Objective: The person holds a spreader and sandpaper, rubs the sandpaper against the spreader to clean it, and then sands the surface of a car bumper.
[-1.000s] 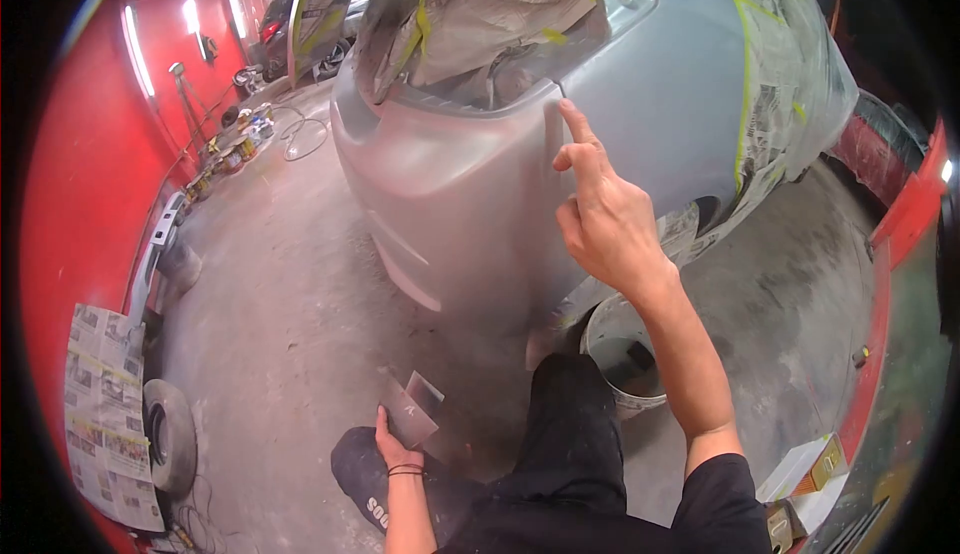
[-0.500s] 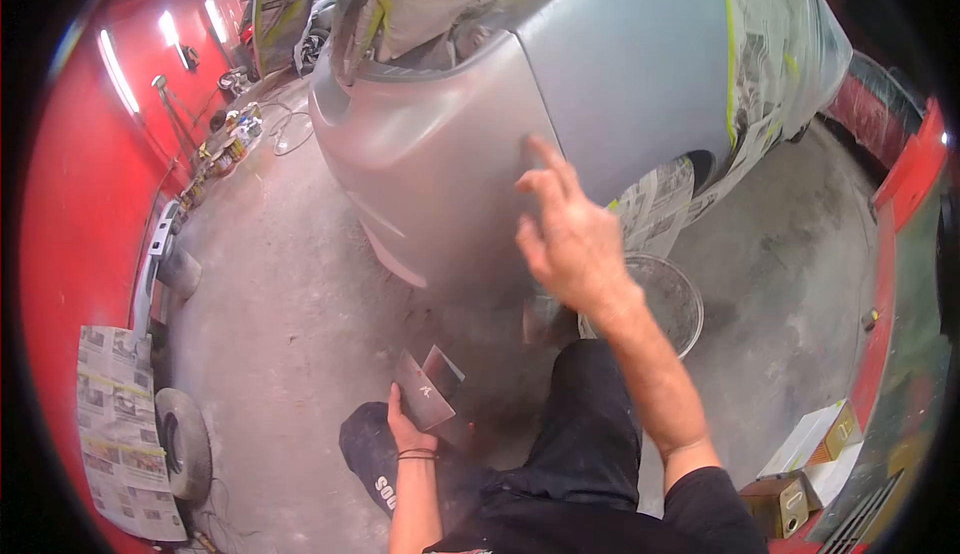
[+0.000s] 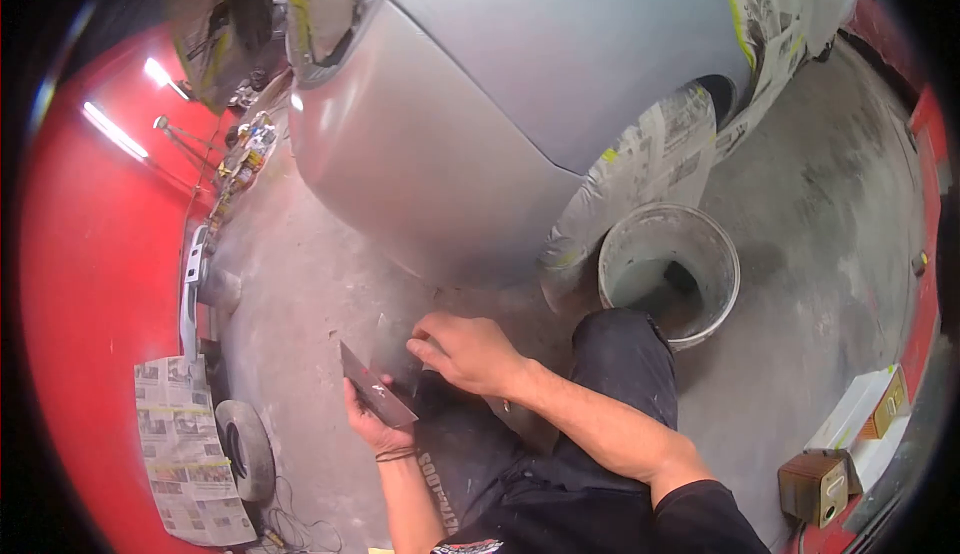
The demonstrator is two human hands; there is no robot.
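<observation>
Left grip [image 3: 378,431] holds the dark sheet [image 3: 377,397] near, left of the bucket [image 3: 640,244]; best supported flat, uncreased; whether the curled right grip [image 3: 472,352] holds anything, I cannot tell

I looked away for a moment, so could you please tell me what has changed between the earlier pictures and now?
The right hand has moved away from the bumper, down and back, and is now near the dark sheet. Whether it holds anything is unclear. The camera view has shifted too. The left hand still grips the dark sheet, and the bucket still stands by the car.
</observation>
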